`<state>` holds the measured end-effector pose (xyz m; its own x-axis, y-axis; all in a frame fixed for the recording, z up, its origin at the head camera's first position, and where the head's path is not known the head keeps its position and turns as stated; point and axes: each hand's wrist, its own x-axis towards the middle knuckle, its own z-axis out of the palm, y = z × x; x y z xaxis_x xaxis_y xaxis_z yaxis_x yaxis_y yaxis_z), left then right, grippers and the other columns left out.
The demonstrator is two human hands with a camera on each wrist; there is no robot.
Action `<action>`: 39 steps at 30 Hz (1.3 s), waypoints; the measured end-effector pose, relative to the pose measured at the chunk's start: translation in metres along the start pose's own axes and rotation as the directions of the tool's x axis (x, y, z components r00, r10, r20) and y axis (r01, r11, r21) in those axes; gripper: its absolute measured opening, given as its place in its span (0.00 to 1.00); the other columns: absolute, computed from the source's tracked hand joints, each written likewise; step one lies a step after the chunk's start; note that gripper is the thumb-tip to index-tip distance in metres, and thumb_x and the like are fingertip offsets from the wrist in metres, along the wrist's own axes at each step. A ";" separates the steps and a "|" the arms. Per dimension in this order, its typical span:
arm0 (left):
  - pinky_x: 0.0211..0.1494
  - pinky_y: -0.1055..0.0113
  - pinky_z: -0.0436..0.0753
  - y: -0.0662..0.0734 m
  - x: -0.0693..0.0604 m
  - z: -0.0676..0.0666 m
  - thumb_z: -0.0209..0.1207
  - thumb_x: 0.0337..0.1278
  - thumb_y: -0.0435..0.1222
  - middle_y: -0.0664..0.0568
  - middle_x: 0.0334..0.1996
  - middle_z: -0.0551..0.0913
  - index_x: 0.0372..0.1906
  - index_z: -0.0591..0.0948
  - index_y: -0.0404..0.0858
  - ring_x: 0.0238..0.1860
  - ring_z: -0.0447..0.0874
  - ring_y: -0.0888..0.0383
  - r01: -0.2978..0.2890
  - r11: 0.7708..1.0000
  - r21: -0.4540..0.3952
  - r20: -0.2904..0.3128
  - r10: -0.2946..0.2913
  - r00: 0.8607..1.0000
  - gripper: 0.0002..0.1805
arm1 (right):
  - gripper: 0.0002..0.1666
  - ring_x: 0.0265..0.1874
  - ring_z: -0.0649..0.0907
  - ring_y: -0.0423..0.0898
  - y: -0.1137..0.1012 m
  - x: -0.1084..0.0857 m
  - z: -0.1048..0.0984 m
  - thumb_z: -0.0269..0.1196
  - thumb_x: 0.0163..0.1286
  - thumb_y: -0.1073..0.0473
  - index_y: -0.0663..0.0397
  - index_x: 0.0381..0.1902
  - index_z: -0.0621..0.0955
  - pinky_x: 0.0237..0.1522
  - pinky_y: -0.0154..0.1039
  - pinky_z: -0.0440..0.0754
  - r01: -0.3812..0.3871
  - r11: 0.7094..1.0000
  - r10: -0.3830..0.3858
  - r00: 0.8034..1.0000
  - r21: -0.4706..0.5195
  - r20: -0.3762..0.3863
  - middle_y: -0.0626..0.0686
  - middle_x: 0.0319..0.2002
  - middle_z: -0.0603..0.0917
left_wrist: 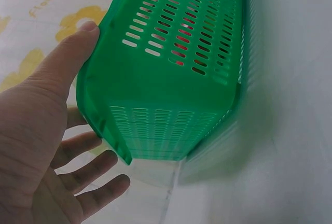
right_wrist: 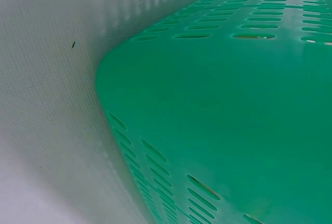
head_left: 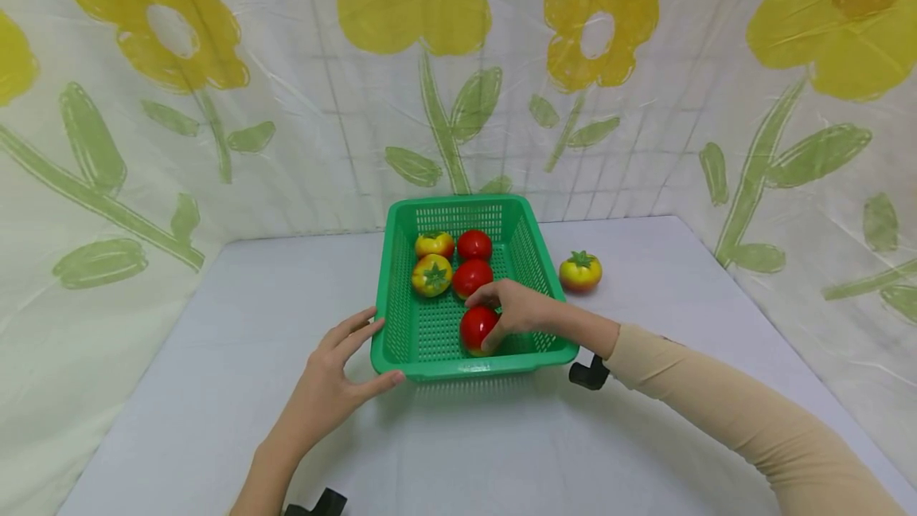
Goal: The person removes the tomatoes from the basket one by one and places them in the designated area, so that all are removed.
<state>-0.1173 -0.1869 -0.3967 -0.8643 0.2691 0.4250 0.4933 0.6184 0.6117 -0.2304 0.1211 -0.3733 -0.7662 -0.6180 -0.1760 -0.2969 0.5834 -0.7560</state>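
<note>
A green plastic basket (head_left: 473,368) stands on the table with several tomatoes in it. My right hand (head_left: 521,310) reaches over its right wall and grips a red tomato (head_left: 478,328) near the front of the basket floor. Behind that one lie two more red tomatoes, the nearer one (head_left: 469,277) close to my fingers. Beside them on the left are two yellow-red tomatoes, one with a green leafy top (head_left: 432,275). My left hand (head_left: 337,366) rests at the basket's front left corner, fingers spread and thumb against the rim, as the left wrist view shows too.
Right of the basket, another yellow-red tomato (head_left: 581,273) sits on the white table (head_left: 286,301). A flower-printed curtain (head_left: 286,102) hangs behind and along the sides. Only the basket's outer wall (right_wrist: 218,105) and some tabletop fill the right wrist view.
</note>
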 end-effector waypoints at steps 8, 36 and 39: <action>0.64 0.44 0.72 0.000 -0.001 -0.001 0.74 0.45 0.54 0.51 0.70 0.66 0.67 0.74 0.39 0.69 0.62 0.48 0.008 1.000 0.001 0.003 -0.008 1.000 0.44 | 0.38 0.55 0.75 0.52 -0.001 0.002 0.001 0.79 0.50 0.62 0.59 0.59 0.79 0.50 0.42 0.82 0.014 1.000 -0.014 1.000 0.006 -0.015 0.50 0.53 0.80; 0.63 0.45 0.74 -0.002 -0.001 0.001 0.73 0.46 0.55 0.54 0.70 0.66 0.68 0.74 0.40 0.69 0.62 0.49 0.010 1.000 0.009 0.004 -0.010 1.000 0.44 | 0.41 0.56 0.76 0.50 -0.007 -0.023 -0.021 0.78 0.53 0.48 0.49 0.64 0.77 0.47 0.42 0.84 0.069 0.976 -0.046 0.993 0.207 -0.113 0.46 0.57 0.78; 0.63 0.45 0.73 -0.002 -0.001 0.001 0.73 0.46 0.55 0.53 0.70 0.66 0.68 0.74 0.40 0.69 0.62 0.49 0.010 1.000 0.008 0.001 -0.010 1.000 0.44 | 0.39 0.56 0.76 0.50 -0.006 -0.027 -0.027 0.77 0.54 0.49 0.47 0.63 0.77 0.48 0.43 0.84 0.092 0.971 -0.065 0.990 0.218 -0.128 0.47 0.58 0.78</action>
<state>-0.1177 -0.1876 -0.3993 -0.8693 0.2635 0.4182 0.4837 0.6273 0.6104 -0.2229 0.1484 -0.3472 -0.8119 -0.5821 -0.0439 -0.2349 0.3945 -0.8884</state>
